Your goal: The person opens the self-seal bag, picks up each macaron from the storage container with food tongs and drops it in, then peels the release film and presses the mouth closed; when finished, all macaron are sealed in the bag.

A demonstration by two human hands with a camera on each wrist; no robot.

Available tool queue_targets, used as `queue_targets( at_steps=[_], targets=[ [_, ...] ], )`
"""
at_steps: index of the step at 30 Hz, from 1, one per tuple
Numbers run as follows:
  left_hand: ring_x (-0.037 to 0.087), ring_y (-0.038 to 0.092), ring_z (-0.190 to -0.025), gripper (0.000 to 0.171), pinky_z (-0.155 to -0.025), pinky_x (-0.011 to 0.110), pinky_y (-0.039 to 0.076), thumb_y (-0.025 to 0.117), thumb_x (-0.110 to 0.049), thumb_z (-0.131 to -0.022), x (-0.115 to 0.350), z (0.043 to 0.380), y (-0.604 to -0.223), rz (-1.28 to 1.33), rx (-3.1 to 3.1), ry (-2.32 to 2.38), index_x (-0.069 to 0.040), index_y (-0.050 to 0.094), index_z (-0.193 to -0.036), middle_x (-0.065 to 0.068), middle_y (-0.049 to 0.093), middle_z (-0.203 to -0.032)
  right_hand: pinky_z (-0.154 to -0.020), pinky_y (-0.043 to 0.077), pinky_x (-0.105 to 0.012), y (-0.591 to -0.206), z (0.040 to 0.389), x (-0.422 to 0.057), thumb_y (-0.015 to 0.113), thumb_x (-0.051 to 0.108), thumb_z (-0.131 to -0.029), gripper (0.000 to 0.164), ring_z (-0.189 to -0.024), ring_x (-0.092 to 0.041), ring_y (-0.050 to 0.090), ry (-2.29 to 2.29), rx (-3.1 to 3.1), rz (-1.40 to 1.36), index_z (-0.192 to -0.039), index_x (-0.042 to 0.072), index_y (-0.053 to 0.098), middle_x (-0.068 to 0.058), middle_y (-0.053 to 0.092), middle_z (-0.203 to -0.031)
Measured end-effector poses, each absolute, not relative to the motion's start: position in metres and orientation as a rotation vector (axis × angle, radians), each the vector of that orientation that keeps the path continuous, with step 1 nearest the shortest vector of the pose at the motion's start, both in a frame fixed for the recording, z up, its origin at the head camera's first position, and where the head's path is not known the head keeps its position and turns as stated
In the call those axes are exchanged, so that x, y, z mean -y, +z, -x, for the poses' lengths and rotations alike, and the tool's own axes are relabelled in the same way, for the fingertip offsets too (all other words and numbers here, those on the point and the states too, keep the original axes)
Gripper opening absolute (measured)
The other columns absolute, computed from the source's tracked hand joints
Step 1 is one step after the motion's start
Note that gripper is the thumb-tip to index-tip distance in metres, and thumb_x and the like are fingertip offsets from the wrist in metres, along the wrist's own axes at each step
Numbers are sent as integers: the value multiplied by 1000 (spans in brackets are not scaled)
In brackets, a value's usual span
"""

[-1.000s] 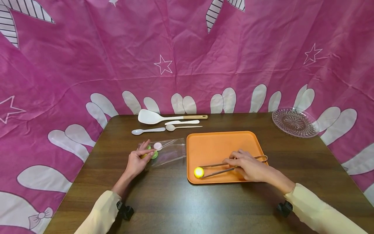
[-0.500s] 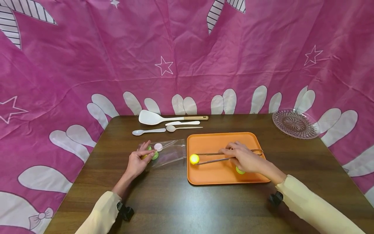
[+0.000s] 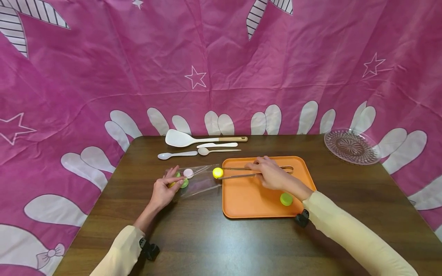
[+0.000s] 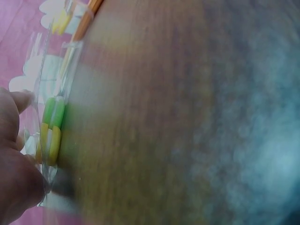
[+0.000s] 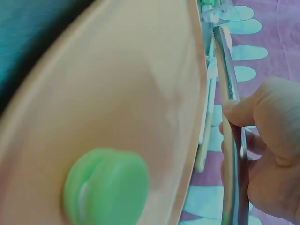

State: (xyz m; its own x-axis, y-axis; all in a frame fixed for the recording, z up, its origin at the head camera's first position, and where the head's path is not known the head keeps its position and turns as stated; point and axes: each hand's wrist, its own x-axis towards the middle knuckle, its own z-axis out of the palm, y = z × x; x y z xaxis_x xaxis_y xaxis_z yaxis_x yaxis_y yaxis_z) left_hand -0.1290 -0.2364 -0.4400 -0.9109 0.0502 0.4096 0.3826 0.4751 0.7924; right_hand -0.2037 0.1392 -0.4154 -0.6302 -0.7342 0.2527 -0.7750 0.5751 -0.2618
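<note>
My left hand pinches the upper layer of a clear plastic bag lying left of the tray. Inside the bag sit green and yellow macarons and a pale pink macaron; my fingers partly hide the green and yellow ones. With thumb and fingers my right hand grips metal tongs. A yellow macaron is held between the tong tips, overlapping the bag's mouth in the head view. One green macaron rests on the orange tray, below my right hand.
Behind the bag lie a white spatula with a wooden handle, a white knife, a cream spoon and a white spoon. A clear glass plate stands at the back right. A pink curtain hangs behind the table.
My right hand has carried the yellow macaron in the tongs leftward and away from me, off the tray's near left corner to the bag's mouth. The green macaron on the tray is uncovered.
</note>
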Motion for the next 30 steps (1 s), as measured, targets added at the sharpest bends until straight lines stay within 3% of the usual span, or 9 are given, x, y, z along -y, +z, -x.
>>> queue_targets(
  at_steps=[7, 13, 30],
  targets=[
    [55, 37, -133, 11, -112, 67, 17, 67, 14, -87, 236, 129, -440, 363, 2405, -1397, 16, 72, -97, 37, 50, -133, -75, 46, -46, -417, 211, -115, 70, -6, -87, 38, -90, -32, 55, 527, 2684, -1408, -122, 7, 69, -6, 62, -94],
    [57, 36, -133, 11, -112, 67, 16, 67, 14, -88, 235, 130, -439, 349, 2415, -1414, 16, 72, -98, 37, 49, -134, -80, 43, -42, -420, 213, -96, 69, -9, -85, 37, -83, -24, 55, 555, 2623, -1521, -118, 8, 69, -5, 62, -87],
    [57, 34, -134, 12, -113, 66, 15, 66, 14, -88, 236, 129, -440, 341, 2414, -1419, 16, 72, -98, 37, 49, -134, -79, 44, -38, -424, 210, -54, 70, 2, -90, 37, -86, -25, 53, 475, 2627, -1591, -126, 10, 69, -5, 63, -98]
  ],
)
